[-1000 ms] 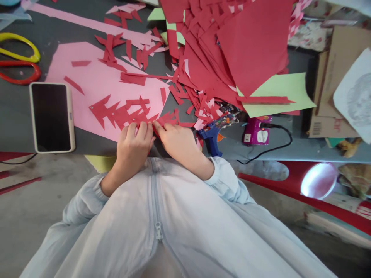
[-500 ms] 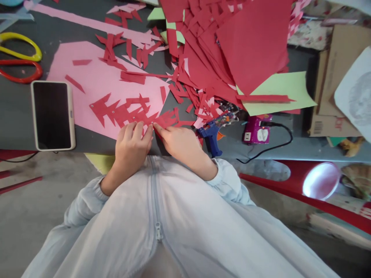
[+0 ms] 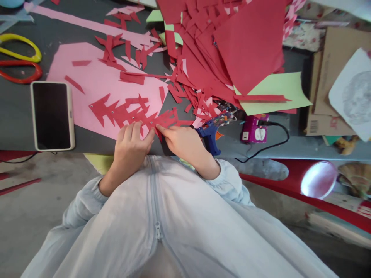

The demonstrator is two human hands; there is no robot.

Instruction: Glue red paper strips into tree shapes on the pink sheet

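Red cut-paper strip (image 3: pixel 120 116), jagged, w/ small round dots (too small to ID), lies flat near the front edge of the bench (image 3: pixel 87 143), partly on the pink sheet (image 3: pixel 101 81), R part running past it. L hand (image 3: pixel 130 144): fingers bent over strip's near edge, thumb tip close to the R hand; can't tell if it's pinching or just pressing, undersides hidden. R hand (image 3: pixel 185 143): forefinger out, tip on the red paper beside the last dot, other fingers tucked under; can't tell if they grip anything. Handling (my est.): v. light, thin, flexes easily; prob. bends or creases at narrow necks btwn pts, & spiky tips may fold or tear. Sheet's smooth-looking, so strip could slide w/o a finger holding it. Best hold: flat fingertip pressure on the wider body nr the dots, not on pts; if lifting, support 2 spots, e.g. mid + R end, so it doesn't sag or twist at joins. Loose red & pink scraps (image 3: pixel 207 108) nr R end could snag or get dragged along. Blue glue gun (image 3: pixel 211 141) sits just beside R hand; nozzle poss. hot, so keep paper + fingers off it.
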